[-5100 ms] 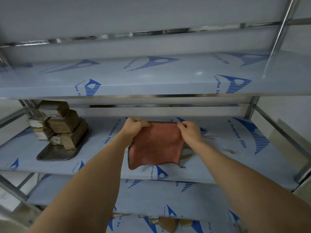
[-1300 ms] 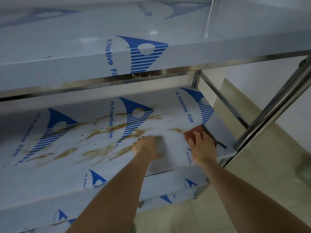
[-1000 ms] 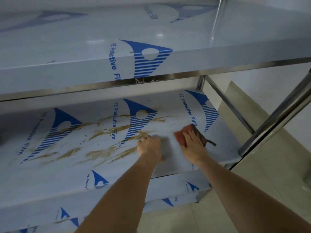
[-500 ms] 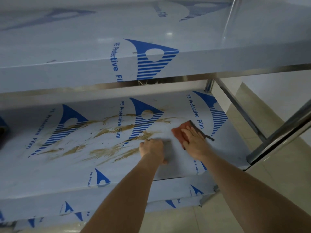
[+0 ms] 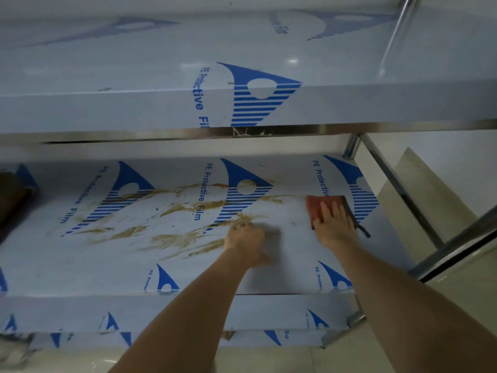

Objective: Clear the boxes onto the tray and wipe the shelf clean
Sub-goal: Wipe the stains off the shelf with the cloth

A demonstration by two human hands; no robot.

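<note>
Two hands laid on the film-covered shelf, red cloth pressed flat at the far right under the right hand with fingers straight and apart, left hand rested curled beside brown smears, nothing held.

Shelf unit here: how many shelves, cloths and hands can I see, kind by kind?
Shelves: 3, namely the top shelf, the stained middle shelf and the lower shelf
Cloths: 1, the reddish cloth
Hands: 2, the left hand and the right hand
Total: 6
</note>
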